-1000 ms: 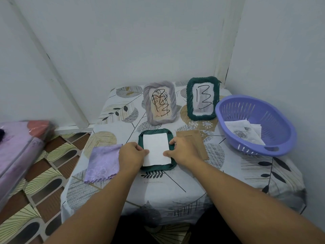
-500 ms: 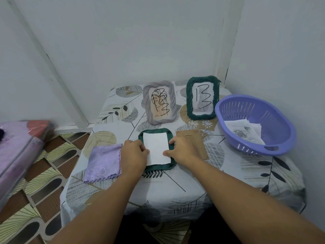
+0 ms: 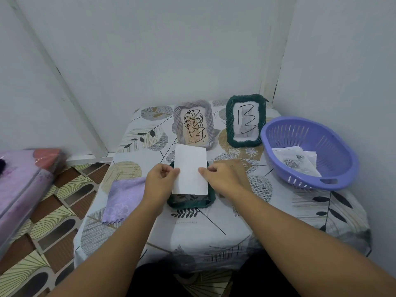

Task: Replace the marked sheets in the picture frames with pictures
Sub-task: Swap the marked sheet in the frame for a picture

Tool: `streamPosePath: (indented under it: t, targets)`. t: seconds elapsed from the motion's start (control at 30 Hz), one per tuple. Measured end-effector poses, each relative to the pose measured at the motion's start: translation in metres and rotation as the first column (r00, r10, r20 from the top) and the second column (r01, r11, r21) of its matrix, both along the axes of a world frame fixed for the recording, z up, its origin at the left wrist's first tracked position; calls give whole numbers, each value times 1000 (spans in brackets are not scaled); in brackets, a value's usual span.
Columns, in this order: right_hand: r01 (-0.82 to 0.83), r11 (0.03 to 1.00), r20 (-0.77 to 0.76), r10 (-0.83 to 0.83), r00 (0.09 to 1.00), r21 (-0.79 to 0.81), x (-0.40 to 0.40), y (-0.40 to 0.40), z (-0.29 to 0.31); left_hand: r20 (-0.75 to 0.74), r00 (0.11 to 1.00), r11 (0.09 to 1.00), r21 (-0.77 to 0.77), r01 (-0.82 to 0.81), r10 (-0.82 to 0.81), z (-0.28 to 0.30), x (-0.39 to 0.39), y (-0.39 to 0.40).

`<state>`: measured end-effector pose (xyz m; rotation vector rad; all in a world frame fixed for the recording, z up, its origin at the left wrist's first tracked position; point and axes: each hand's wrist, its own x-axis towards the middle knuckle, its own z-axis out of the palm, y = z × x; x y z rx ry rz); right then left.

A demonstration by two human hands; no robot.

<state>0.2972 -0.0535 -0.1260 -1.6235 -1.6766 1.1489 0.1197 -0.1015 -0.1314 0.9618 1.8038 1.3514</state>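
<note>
Both hands pinch a white sheet (image 3: 190,169) by its side edges, left hand (image 3: 161,180) on the left, right hand (image 3: 220,177) on the right, holding it raised over a green frame (image 3: 190,201) lying flat on the table (image 3: 192,230). Two marked frames (image 3: 194,123) stand behind; basket (image 3: 308,151) right.

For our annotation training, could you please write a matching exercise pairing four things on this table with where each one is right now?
Things:
1. white sheet
2. green frame marked 13
3. printed pictures
4. lilac cloth

Places:
A. inside the purple basket
B. standing upright at the back of the table
C. lying flat at the table's left edge
D. pinched at its sides by the left hand and the right hand, above the green frame lying flat

Pairs: 1-D, 2-B, 3-A, 4-C
</note>
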Motion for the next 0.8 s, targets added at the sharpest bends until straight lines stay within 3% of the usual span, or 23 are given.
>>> streamPosePath:
  t: [0.13, 0.23, 0.5, 0.7, 0.8]
  targets:
    - [1, 989, -249, -38, 968, -147, 0, -1, 8, 122, 992, 1000, -7, 24, -23, 11, 5, -1]
    - [26, 987, -309, -75, 948, -161, 5, -1, 17, 158, 986, 997, -55, 54, -45, 16, 12, 1]
    - [47, 999, -135, -49, 990, -18, 39, 4, 28, 61, 990, 986, -103, 132, -126, 29, 46, 16]
    - [29, 927, 200, -112, 973, 374, 86, 11, 49, -28, 985, 977, -130, 166, -171, 31, 77, 35]
    - [-24, 893, 371, -163, 914, 450, 120, 18, 56, -76, 977, 971, -153, 185, -198, 32, 96, 43]
